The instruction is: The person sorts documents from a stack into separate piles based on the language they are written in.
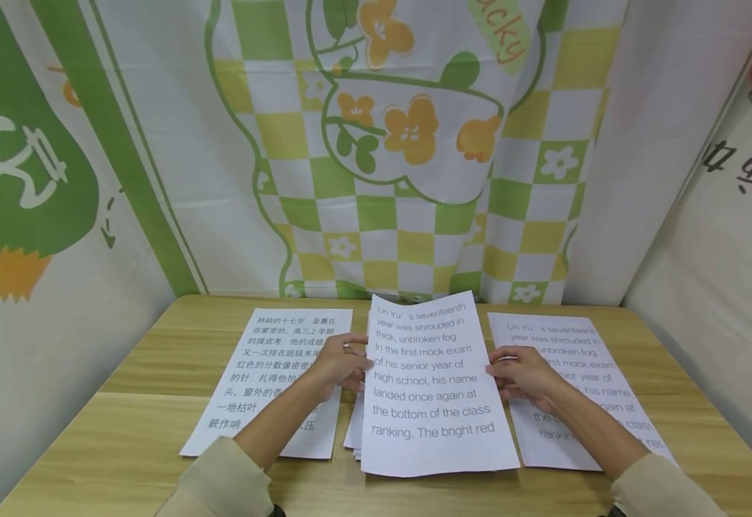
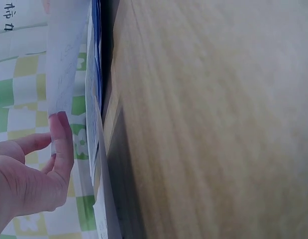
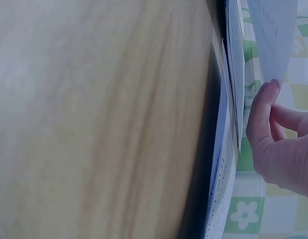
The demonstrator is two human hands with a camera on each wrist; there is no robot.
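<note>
A white sheet of paper [image 1: 430, 380] printed with large English text is held up over the middle of the table, its top edge bowed. My left hand [image 1: 343, 362] pinches its left edge between thumb and fingers, and my right hand [image 1: 524, 373] pinches the right edge. Both wrist views show the raised sheet [image 2: 64, 59] standing clear above the papers below. Under it lies a paper stack [image 1: 353, 431], mostly hidden, with only its left side showing.
To the left lies a sheet with Chinese text [image 1: 279, 359], partly covered by my left forearm. Another English-text sheet [image 1: 582, 402] lies at the right under my right forearm. The wooden table [image 1: 123, 431] backs onto a patterned cloth [image 1: 414, 237], with cloth walls on both sides.
</note>
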